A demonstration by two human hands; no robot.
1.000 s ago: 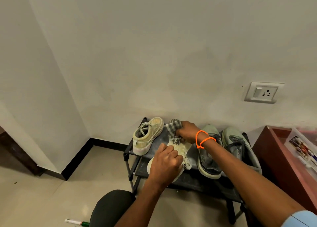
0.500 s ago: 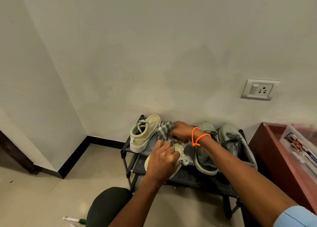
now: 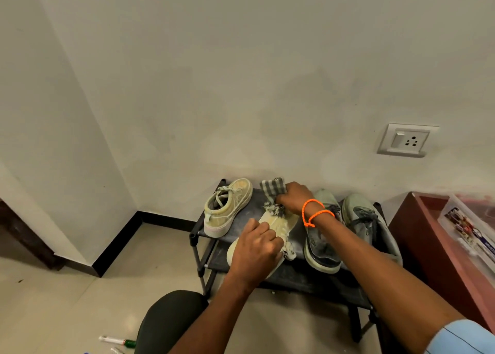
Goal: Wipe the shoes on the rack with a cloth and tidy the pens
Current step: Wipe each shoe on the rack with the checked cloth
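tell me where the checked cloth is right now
In the head view, the checked cloth is at the back of the shoe rack top, gripped by the right hand, just right of the beige sneaker.

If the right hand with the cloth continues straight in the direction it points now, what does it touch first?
The right hand points left and away, cloth leading. It would probably meet the toe of the upright cream sneaker first, or the wall if it passes behind; depth is unclear.

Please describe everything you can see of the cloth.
The cloth is a grey and white checked fabric with a frayed, fringed edge. It is bunched, not spread flat. The right hand grips it and presses its lower part onto the toe end of the cream shoe, which the left hand steadies, above the rack.
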